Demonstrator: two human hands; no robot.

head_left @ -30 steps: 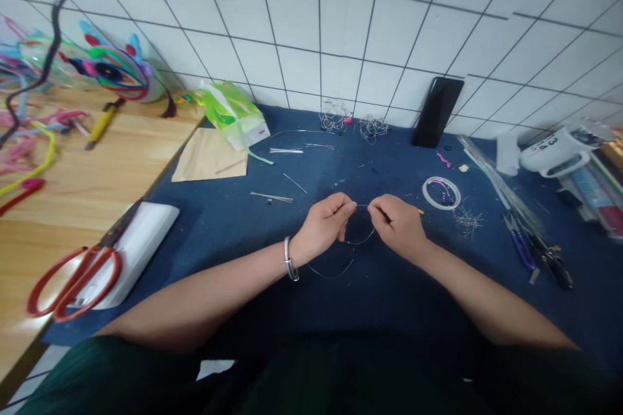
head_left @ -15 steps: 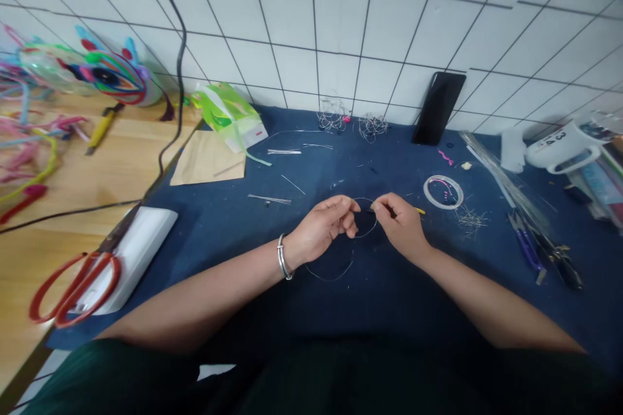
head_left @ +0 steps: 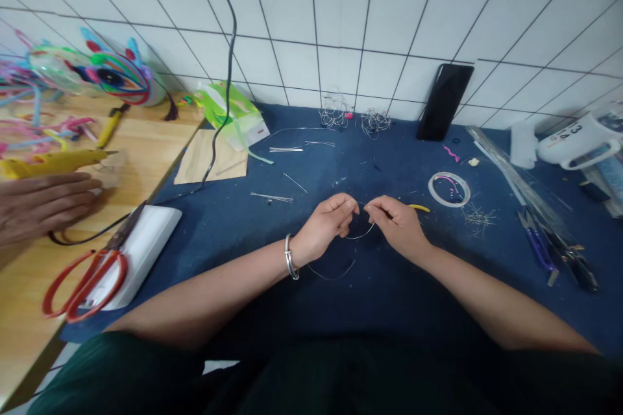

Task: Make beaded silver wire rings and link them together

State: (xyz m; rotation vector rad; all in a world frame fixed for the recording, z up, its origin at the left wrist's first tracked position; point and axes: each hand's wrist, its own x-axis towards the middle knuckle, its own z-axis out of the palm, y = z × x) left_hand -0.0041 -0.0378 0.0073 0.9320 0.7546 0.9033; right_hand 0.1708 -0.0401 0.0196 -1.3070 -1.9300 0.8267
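Note:
My left hand (head_left: pixel 333 224), with a silver bangle at the wrist, pinches a thin wire (head_left: pixel 361 235) between thumb and forefinger. The wire curves in a small loop between my two hands, over the dark blue cloth. Close on the other side, my right hand (head_left: pixel 400 224) is closed, thumb and forefinger together at the same wire. A yellow tip (head_left: pixel 419 207) shows behind the right hand; whether it is held or lies on the cloth I cannot tell. Below my left hand, another thin curved wire (head_left: pixel 335 277) lies on the cloth.
At the left, another person's hand (head_left: pixel 48 201) is by a yellow glue gun (head_left: pixel 58 161). Red-handled scissors (head_left: pixel 85 285) rest on a white power strip (head_left: pixel 160 220). To the right are a ring-shaped coil (head_left: pixel 432 191), purple-handled pliers (head_left: pixel 538 246), a phone (head_left: pixel 445 104) and a mug (head_left: pixel 579 142).
The left hand's fingers have closed in and the two hands are slightly nearer each other. Another person's hand and a yellow glue gun have come in at the left; the black cord has shifted right.

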